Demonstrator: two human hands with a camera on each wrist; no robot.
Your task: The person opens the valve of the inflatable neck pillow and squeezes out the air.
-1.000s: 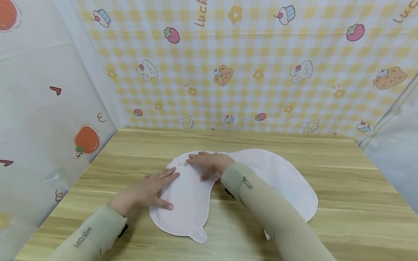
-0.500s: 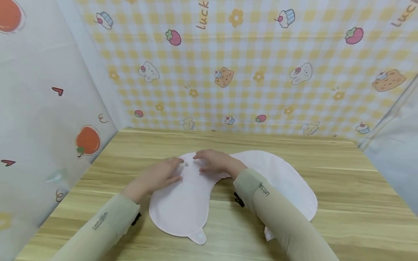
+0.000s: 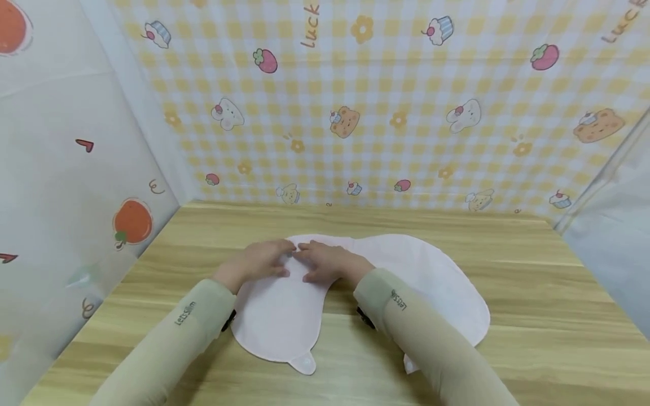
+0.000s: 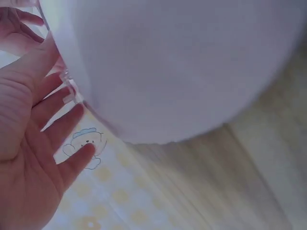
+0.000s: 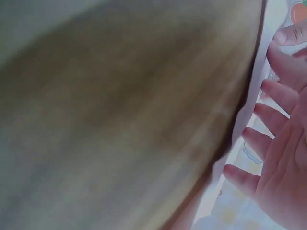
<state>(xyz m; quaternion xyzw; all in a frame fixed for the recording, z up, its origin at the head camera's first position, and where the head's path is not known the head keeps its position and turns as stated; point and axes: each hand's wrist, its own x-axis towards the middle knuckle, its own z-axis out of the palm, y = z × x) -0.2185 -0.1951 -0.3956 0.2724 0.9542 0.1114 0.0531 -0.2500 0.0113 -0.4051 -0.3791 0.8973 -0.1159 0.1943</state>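
A pale pink U-shaped inflatable neck pillow (image 3: 279,318) lies flat on the wooden table, its two ends toward me. A small clear plastic valve (image 4: 71,90) stands up from its left arm, near the top. My left hand (image 3: 261,259) is at the valve from the left, fingers spread and fairly straight, fingertips right beside it. From the other side my right hand (image 3: 330,262) rests on the pillow, fingers apart, fingertips almost meeting the left ones. In the right wrist view the right fingers (image 5: 273,117) lie along the pillow's surface. The hands partly cover the valve in the head view.
A small tab (image 3: 303,362) sticks out from the pillow's left end, and another tab (image 3: 410,364) shows beside the right sleeve. A yellow checked cloth (image 3: 386,141) hangs behind the wooden table (image 3: 533,282), with a white printed sheet (image 3: 56,180) at left.
My left hand has moved up and right from the pillow's left edge to the valve. The right hand has shifted only slightly around the same spot. The pillow stays in place.
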